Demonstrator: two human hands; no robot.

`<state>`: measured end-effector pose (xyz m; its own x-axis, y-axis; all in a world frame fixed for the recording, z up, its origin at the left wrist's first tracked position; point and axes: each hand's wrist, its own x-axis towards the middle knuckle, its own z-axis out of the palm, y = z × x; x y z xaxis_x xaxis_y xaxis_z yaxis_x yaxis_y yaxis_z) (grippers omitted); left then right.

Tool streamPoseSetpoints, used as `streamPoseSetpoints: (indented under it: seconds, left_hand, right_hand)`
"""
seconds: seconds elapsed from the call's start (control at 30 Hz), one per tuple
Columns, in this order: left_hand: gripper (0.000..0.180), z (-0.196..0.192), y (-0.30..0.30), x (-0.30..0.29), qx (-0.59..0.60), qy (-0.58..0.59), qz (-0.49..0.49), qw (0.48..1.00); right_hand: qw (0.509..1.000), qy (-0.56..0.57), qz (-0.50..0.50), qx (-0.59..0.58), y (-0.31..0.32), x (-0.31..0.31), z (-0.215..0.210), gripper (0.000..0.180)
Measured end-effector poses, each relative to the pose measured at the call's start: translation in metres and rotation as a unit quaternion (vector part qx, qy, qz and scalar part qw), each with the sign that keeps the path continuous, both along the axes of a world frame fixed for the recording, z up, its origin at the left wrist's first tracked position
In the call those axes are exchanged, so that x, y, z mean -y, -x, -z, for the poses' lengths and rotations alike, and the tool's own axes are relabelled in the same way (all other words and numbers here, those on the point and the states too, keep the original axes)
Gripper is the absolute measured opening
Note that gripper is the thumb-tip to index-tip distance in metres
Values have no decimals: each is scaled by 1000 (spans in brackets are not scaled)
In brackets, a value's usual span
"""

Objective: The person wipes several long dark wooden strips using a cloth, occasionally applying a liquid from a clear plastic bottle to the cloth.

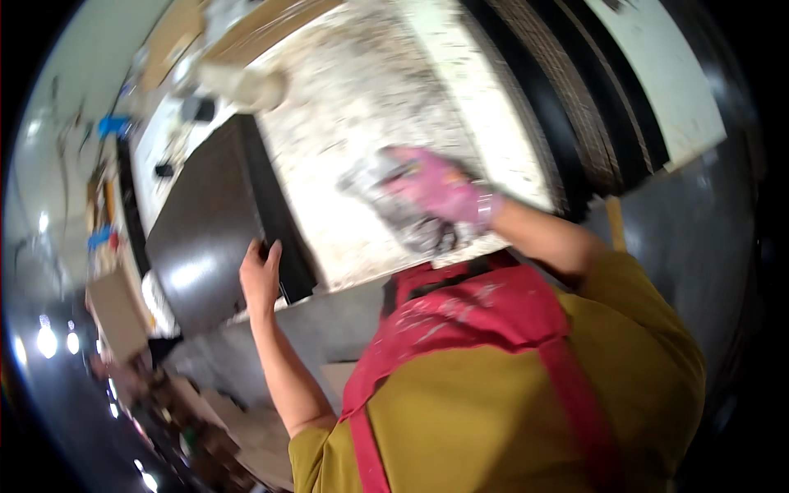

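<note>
My bare left hand (260, 278) is closed on the near edge of a glossy dark brown panel (201, 234), with thumb and fingers at its corner. The panel lies tilted at the left of the worktable. A darker strip (275, 205) runs along its right side. My right hand (436, 187), in a pink glove stained with grey, is closed on a crumpled grey-white rag (419, 230). The rag is against the pale, smeared tabletop (345, 107), close to the front edge. Motion blurs the rag and part of the glove.
Stacked black strips or boards (575, 90) lie at the right of the table. A cream-coloured container (246, 86), blurred, and a small dark cup (198, 108) stand beyond the panel. At the left is a cardboard box (117, 314). Brown cardboard (267, 29) lines the far edge.
</note>
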<state>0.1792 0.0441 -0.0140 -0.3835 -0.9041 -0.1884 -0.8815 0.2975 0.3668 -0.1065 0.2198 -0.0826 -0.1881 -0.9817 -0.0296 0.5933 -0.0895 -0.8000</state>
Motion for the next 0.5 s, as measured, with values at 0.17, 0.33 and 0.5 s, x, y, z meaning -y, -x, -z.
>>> streamPoseSetpoints:
  seconds: [0.17, 0.33, 0.5]
  left_hand:
    - [19, -35, -30, -29, -219, -160, -83, 959]
    - [19, 6, -14, -66, -313, -307, -121, 891]
    - [32, 116, 16, -29, -224, -85, 121, 963]
  right_hand:
    - [981, -146, 118, -46, 48, -2, -24, 33]
    - [942, -66, 100, -314, 9, 26, -65, 39]
    - [955, 118, -34, -269, -48, 43, -79, 43]
